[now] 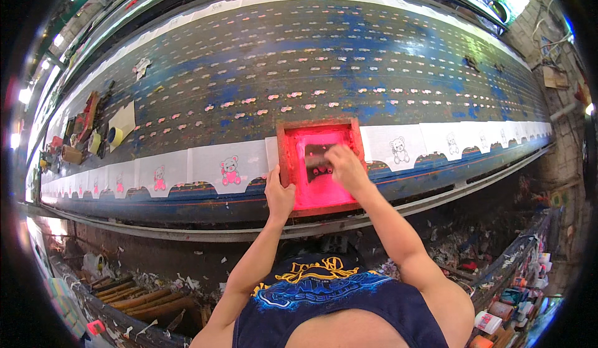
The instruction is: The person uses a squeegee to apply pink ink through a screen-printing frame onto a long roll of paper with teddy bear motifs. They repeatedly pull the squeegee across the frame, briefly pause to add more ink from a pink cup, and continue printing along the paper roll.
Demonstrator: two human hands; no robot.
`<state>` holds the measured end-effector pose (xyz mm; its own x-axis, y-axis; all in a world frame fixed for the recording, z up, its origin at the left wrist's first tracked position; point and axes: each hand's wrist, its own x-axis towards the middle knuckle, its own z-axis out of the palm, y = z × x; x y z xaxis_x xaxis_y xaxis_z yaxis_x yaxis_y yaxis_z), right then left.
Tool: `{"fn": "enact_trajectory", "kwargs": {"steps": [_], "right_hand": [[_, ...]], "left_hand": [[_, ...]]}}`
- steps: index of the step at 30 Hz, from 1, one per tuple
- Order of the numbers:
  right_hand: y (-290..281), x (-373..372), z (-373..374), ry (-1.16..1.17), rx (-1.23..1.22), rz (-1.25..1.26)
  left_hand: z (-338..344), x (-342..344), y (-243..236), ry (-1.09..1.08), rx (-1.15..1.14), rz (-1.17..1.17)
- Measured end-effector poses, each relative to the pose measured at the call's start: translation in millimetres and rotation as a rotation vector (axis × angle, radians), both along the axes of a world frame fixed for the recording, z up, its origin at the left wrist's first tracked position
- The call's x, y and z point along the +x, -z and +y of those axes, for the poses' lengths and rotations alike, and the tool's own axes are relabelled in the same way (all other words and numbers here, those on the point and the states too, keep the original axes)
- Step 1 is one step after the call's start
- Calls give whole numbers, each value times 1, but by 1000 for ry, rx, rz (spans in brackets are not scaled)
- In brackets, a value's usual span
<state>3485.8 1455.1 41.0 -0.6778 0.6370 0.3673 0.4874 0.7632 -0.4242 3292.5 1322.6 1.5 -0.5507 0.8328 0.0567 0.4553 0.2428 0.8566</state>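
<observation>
A wooden screen-printing frame (285, 155), stained red, lies on the near edge of a long table. Bright pink ink (321, 195) covers much of its mesh, around a dark patch. My left hand (279, 195) grips the frame's left side, its thumb bent toward the inside. Inside the frame, my right hand (346, 169) is closed round a small brownish squeegee (316, 160) resting over the dark patch; the fingers partly hide it. White sheets run along the near edge. Left of the frame, a printed bear (230, 170) has pink areas; right of it, a bear (399, 150) shows only outlines.
The long dark table (374, 61) carries rows of small prints and blue stains. Tape rolls (116, 136) and a cream card (124, 119) lie at the left. A metal rail (218, 235) edges the near side. Below stand wooden poles (156, 307) and, at right, paint containers (488, 322).
</observation>
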Motion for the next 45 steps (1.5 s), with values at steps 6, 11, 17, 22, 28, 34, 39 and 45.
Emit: {"fn": "enact_trajectory", "kwargs": {"steps": [6, 11, 17, 22, 28, 34, 39, 45], "right_hand": [[-13, 24, -72, -13, -25, 26], [-24, 30, -79, 10, -54, 6], [-41, 50, -108, 20, -269, 13], [-8, 74, -89, 557, -158, 238], [23, 94, -74, 625, -466, 345], [1, 161, -50, 642, -374, 350], [-3, 243, -13, 640, -391, 364], [3, 306, 11, 650, -467, 322]], "left_hand": [[1, 1, 0, 13, 5, -5], [1, 0, -4, 33, -3, 15], [0, -1, -4, 14, 38, -35], [2, 1, -12, 32, 27, -71], [6, 9, -12, -7, 108, -41], [35, 84, -28, 20, 237, -165], [70, 164, -10, 10, 236, -174], [95, 227, 3, -3, 177, -113]]}}
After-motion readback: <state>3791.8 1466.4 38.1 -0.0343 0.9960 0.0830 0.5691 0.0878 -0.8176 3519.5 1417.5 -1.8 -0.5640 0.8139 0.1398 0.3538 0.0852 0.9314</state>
